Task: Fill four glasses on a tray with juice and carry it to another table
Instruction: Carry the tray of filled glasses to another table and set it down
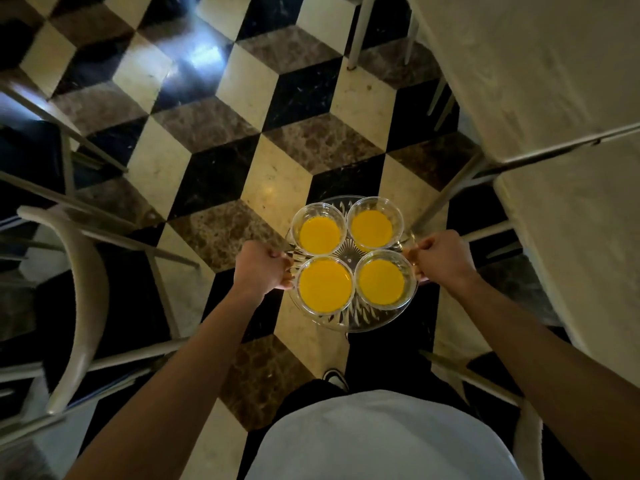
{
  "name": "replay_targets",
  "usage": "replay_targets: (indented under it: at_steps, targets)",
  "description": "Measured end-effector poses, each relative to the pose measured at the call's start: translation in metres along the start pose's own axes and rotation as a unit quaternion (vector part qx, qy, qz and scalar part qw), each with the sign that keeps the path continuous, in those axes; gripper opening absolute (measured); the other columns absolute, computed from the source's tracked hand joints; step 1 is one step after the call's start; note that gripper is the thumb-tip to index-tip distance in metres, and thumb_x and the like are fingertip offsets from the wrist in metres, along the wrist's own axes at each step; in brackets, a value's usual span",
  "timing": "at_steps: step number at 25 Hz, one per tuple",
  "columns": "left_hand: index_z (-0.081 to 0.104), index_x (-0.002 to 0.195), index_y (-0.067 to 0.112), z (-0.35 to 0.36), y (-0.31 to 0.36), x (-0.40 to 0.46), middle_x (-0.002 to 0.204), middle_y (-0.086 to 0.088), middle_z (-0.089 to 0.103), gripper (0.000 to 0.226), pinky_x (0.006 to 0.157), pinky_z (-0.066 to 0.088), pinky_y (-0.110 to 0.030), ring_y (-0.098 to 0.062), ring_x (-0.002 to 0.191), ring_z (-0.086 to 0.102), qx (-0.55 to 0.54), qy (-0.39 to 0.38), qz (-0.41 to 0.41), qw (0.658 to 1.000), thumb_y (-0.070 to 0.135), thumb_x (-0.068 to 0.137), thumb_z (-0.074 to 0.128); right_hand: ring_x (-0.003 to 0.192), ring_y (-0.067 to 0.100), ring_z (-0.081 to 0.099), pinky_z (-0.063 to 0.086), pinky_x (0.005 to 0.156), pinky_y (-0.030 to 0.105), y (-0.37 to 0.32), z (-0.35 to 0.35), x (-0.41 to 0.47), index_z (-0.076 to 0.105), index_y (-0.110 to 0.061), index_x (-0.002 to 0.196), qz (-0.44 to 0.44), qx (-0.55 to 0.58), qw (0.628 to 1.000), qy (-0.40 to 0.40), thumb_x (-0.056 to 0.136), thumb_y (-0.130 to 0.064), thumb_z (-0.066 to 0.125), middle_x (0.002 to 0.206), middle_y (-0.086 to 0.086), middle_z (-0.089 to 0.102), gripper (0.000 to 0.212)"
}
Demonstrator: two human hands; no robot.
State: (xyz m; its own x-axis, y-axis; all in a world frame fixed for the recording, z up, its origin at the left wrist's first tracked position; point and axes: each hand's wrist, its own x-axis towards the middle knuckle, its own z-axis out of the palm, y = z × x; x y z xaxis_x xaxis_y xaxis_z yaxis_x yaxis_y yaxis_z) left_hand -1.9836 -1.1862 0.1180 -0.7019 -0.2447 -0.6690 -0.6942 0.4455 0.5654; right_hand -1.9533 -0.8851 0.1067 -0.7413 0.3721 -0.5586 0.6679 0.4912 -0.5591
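shirt [381, 441]: pale, short-sleeved; forearms bare | trousers [311, 393]: dark | shoe [335, 377]: dark, white trim

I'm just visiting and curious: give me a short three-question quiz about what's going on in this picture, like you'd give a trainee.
1. True or false: all four glasses on the tray hold orange juice.
2. Multiple choice: where is the tray right now? A) resting on a table B) carried in the air above the tiled floor C) sitting on a chair seat
3. Short answer: how are the left hand and right hand holding the tray?

Key
1. True: each glass, such as the near-left glass, shows yellow-orange liquid.
2. B
3. Each hand grips one opposite side edge of the tray, fingers curled round it.
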Motion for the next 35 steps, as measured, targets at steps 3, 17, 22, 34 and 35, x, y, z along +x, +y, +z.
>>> replay_targets:
  at_steps: [3, 17, 22, 34, 35]
  targets:
    - [0.072, 0.093, -0.018, 0.006, 0.045, 0.030, 0.087, -0.029, 0.077, 0.018, 0.050, 0.065, -0.034, -0.038, 0.072, 0.076, -0.006, 0.004, -0.002, 1.000, -0.011, 0.098, 0.057, 0.053, 0.014, 0.073, 0.066, 0.061, 0.043, -0.027, -0.019, 0.048, 0.077, -0.014, 0.071, -0.013, -0.011, 1.000, -0.002, 0.086, -0.024, 0.079, 0.059, 0.001, 0.074, 0.019]
    - [0.074, 0.088, -0.007, 0.028, 0.235, 0.194, 0.084, -0.022, 0.079, 0.012, 0.059, 0.068, -0.041, -0.026, 0.057, 0.078, 0.048, 0.004, 0.030, 0.998, -0.006, 0.097, 0.065, 0.058, 0.015, 0.074, 0.065, 0.060, 0.042, -0.143, -0.086, 0.231, 0.072, -0.020, 0.067, -0.023, -0.007, 0.999, 0.026, 0.089, -0.021, 0.077, 0.064, 0.000, 0.074, 0.023]
    - [0.077, 0.092, -0.003, 0.027, 0.307, 0.264, 0.082, -0.019, 0.078, 0.015, 0.053, 0.066, -0.036, -0.021, 0.050, 0.075, 0.086, -0.007, 0.066, 0.994, -0.004, 0.099, 0.064, 0.057, 0.019, 0.075, 0.065, 0.058, 0.041, -0.180, -0.092, 0.293, 0.074, -0.013, 0.068, 0.013, 0.041, 0.999, 0.032, 0.088, -0.016, 0.078, 0.062, 0.000, 0.074, 0.021]
    - [0.074, 0.086, 0.003, 0.033, 0.469, 0.401, 0.077, -0.017, 0.079, 0.008, 0.066, 0.068, -0.050, -0.026, 0.060, 0.079, 0.140, -0.075, 0.135, 0.978, 0.005, 0.093, 0.076, 0.059, 0.024, 0.076, 0.066, 0.062, 0.047, -0.266, -0.123, 0.430, 0.079, -0.020, 0.067, 0.073, 0.099, 0.989, 0.077, 0.084, -0.016, 0.078, 0.058, 0.003, 0.074, 0.017]
    - [0.075, 0.086, 0.002, 0.038, 0.481, 0.412, 0.077, -0.017, 0.079, 0.008, 0.064, 0.068, -0.050, -0.026, 0.059, 0.079, 0.145, -0.072, 0.137, 0.977, 0.005, 0.093, 0.077, 0.057, 0.023, 0.076, 0.066, 0.062, 0.046, -0.269, -0.127, 0.442, 0.079, -0.021, 0.066, 0.077, 0.097, 0.989, 0.084, 0.083, -0.016, 0.077, 0.057, 0.002, 0.074, 0.018]
